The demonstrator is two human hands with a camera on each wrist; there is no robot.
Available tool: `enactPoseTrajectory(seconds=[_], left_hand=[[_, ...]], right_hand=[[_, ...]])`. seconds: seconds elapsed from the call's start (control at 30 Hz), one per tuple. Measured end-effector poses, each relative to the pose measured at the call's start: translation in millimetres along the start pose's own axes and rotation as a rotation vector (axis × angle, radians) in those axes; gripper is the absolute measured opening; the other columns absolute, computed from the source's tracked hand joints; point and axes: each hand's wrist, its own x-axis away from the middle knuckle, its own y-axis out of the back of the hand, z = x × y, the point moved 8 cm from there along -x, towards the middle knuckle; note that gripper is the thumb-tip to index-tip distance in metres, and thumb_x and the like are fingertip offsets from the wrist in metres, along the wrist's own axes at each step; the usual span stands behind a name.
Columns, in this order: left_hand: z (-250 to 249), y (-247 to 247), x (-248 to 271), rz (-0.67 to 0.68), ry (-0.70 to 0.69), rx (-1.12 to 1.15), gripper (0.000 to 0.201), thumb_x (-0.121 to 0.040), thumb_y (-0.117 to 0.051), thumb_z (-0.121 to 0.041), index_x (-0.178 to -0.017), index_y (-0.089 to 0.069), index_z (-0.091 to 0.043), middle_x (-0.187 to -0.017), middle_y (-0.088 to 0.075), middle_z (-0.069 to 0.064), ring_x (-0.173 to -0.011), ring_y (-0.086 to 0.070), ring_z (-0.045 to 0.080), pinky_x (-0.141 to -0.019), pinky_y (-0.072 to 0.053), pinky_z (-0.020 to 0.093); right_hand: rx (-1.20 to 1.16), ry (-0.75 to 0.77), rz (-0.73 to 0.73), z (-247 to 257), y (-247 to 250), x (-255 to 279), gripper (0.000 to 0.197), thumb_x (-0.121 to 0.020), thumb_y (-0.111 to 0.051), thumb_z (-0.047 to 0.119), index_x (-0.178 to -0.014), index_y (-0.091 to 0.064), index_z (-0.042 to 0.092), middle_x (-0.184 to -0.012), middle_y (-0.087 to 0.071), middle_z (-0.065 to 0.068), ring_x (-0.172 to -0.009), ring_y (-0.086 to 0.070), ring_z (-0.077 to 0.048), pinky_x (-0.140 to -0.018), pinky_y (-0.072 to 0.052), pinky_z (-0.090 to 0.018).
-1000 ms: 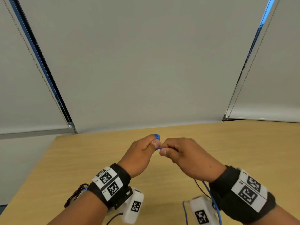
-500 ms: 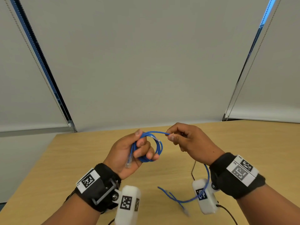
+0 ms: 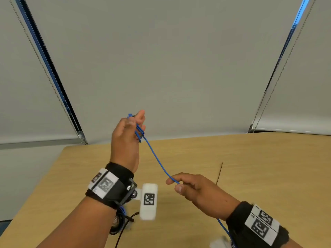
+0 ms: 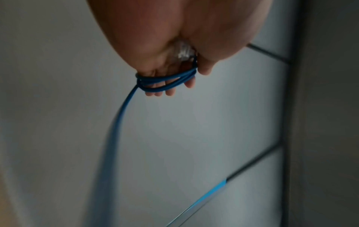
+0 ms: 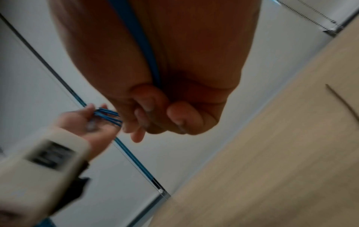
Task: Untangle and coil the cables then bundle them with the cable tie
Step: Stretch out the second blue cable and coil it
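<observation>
My left hand (image 3: 137, 123) is raised upright above the table's far edge. Loops of the blue cable (image 3: 155, 156) are wound round its fingers (image 4: 170, 90). The clear plug (image 4: 183, 51) is pinned between thumb and palm. From the loops (image 4: 167, 81) one strand runs taut down to my right hand (image 3: 174, 184), which pinches it between thumb and forefinger. The cable (image 5: 143, 38) passes through that palm and comes out under the wrist (image 3: 222, 224). A thin black cable tie (image 3: 219, 173) lies on the table beyond my right hand.
A heap of black cable (image 3: 121, 222) lies on the wooden table (image 3: 250, 167) under my left forearm. Grey roller blinds with bead chains (image 3: 53, 86) hang behind the table. The tie (image 5: 343, 101) also shows in the right wrist view.
My left hand has risen and turned upright with the coil on its fingers. My right hand has dropped toward me along the cable, pulling the strand straight.
</observation>
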Motion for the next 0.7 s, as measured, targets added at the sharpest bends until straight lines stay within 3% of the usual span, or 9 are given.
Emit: enactPoseTrajectory(seconds=[0.03, 0.1, 0.17, 0.23, 0.33, 0.4, 0.5, 0.6, 0.7], left_hand=[[1.3, -2.7, 2.7, 0.021, -0.037, -0.208, 0.028, -0.106, -0.045, -0.019, -0.088, -0.066, -0.022, -0.135, -0.065, 0.002, -0.125, -0.061, 0.01, -0.109, -0.044, 0.032], [13.3, -12.7, 8.6, 0.142, -0.063, -0.557, 0.02, -0.106, -0.047, -0.023, -0.094, -0.063, -0.025, -0.138, -0.062, -0.01, -0.121, -0.057, -0.007, -0.101, -0.042, 0.015], [33.4, -19.9, 16.1, 0.296, -0.045, -0.751, 0.017, -0.105, -0.048, -0.026, -0.105, -0.064, -0.023, -0.138, -0.06, -0.013, -0.118, -0.059, -0.003, -0.094, -0.042, 0.01], [52.4, -25.9, 26.3, 0.426, 0.017, -0.808, 0.018, -0.105, -0.048, -0.025, -0.104, -0.065, -0.022, -0.132, -0.064, -0.011, -0.112, -0.062, 0.001, -0.091, -0.044, 0.016], [68.6, -31.7, 42.5, 0.536, 0.148, -0.731, 0.035, -0.107, -0.04, -0.032, -0.083, -0.064, -0.023, -0.11, -0.073, -0.015, -0.095, -0.065, -0.004, -0.084, -0.044, 0.023], [73.0, -37.4, 51.9, 0.604, 0.24, -0.616, 0.044, -0.105, -0.033, -0.037, -0.081, -0.061, -0.013, -0.104, -0.077, -0.01, -0.103, -0.065, 0.0, -0.091, -0.044, 0.03], [70.5, -54.1, 69.5, 0.719, 0.353, -0.306, 0.041, -0.105, -0.033, -0.034, -0.081, -0.054, -0.007, -0.108, -0.077, 0.013, -0.125, -0.062, 0.019, -0.109, -0.04, 0.041], [54.1, -68.8, 79.2, 0.758, 0.407, -0.007, 0.037, -0.105, -0.039, -0.031, -0.081, -0.053, -0.006, -0.105, -0.073, 0.029, -0.122, -0.063, 0.037, -0.105, -0.047, 0.042], [37.8, -74.6, 77.8, 0.736, 0.419, 0.211, 0.036, -0.104, -0.042, -0.029, -0.08, -0.052, -0.004, -0.105, -0.07, 0.034, -0.121, -0.06, 0.049, -0.102, -0.05, 0.043]], right_hand=[[0.019, 0.025, 0.015, 7.5, -0.4, 1.2, 0.021, -0.103, -0.051, 0.038, -0.116, -0.065, 0.044, -0.06, -0.049, 0.018, -0.058, -0.048, 0.001, -0.06, -0.035, -0.008], [0.034, 0.062, 0.022, 19.6, 2.9, 3.5, 0.019, -0.101, -0.052, 0.046, -0.114, -0.066, 0.045, -0.067, -0.053, 0.014, -0.068, -0.052, 0.003, -0.068, -0.04, -0.014], [0.03, 0.079, -0.013, 29.6, 13.7, 4.6, 0.019, -0.099, -0.053, 0.048, -0.11, -0.068, 0.045, -0.076, -0.06, -0.004, -0.073, -0.054, -0.004, -0.074, -0.048, -0.026], [0.034, 0.1, -0.067, 39.3, 30.0, 4.7, 0.019, -0.099, -0.054, 0.044, -0.107, -0.071, 0.041, -0.092, -0.072, 0.001, -0.086, -0.064, -0.006, -0.082, -0.053, -0.027], [0.046, 0.167, -0.177, 52.9, 58.6, 2.4, 0.02, -0.102, -0.056, 0.029, -0.102, -0.075, 0.036, -0.096, -0.073, 0.021, -0.089, -0.065, 0.005, -0.076, -0.047, -0.012], [0.032, 0.193, -0.284, 54.8, 80.8, -0.3, 0.021, -0.103, -0.055, 0.019, -0.101, -0.075, 0.025, -0.081, -0.069, 0.027, -0.073, -0.062, 0.009, -0.065, -0.042, -0.004], [-0.056, 0.187, -0.394, 47.3, 105.5, -4.8, 0.018, -0.102, -0.056, 0.012, -0.1, -0.074, 0.011, -0.061, -0.061, 0.028, -0.057, -0.057, 0.01, -0.053, -0.04, -0.003], [-0.161, 0.16, -0.427, 35.3, 110.8, -10.2, 0.014, -0.1, -0.06, 0.012, -0.097, -0.073, 0.008, -0.056, -0.058, 0.024, -0.052, -0.054, 0.006, -0.05, -0.039, -0.006], [-0.199, 0.155, -0.392, 28.2, 97.7, -17.0, 0.017, -0.101, -0.058, 0.013, -0.097, -0.074, 0.008, -0.058, -0.061, 0.022, -0.052, -0.055, 0.006, -0.05, -0.04, -0.006]])
